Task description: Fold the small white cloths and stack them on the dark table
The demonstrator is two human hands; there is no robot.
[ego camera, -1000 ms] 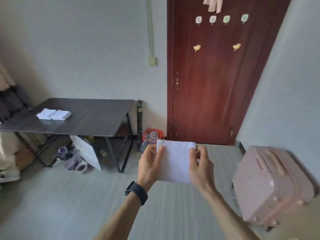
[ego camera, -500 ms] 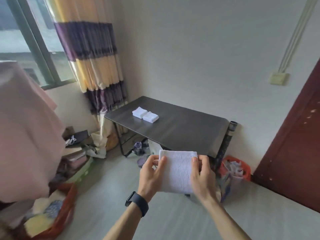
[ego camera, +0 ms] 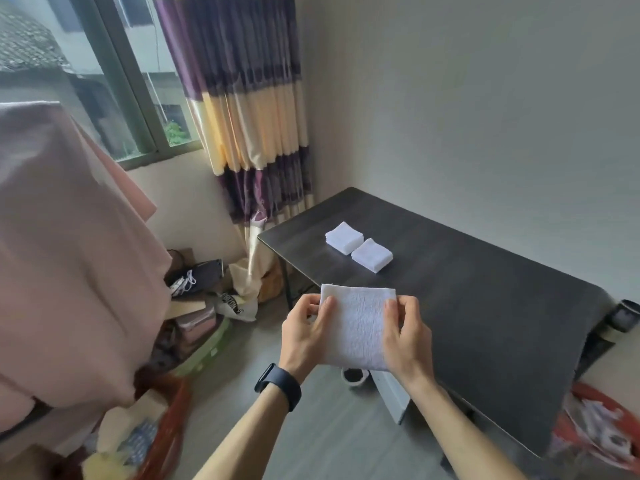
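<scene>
White cloth (ego camera: 356, 327) held up in the air, close to the near-left edge of dark table (ego camera: 485, 323).
Pinched at its sides by left hand (ego camera: 303, 337) and right hand (ego camera: 407, 337), thumbs in front; farther back on the tabletop, left folded cloth (ego camera: 344, 238) touching right folded cloth (ego camera: 372, 255).

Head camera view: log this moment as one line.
held: white cloth, pinched by left hand and right hand | where: in air by dark table | on table: farther stack, nearer stack, side by side | stacking: not yet done

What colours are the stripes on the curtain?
The curtain has purple and pale yellow stripes, seen in the head view.
</scene>
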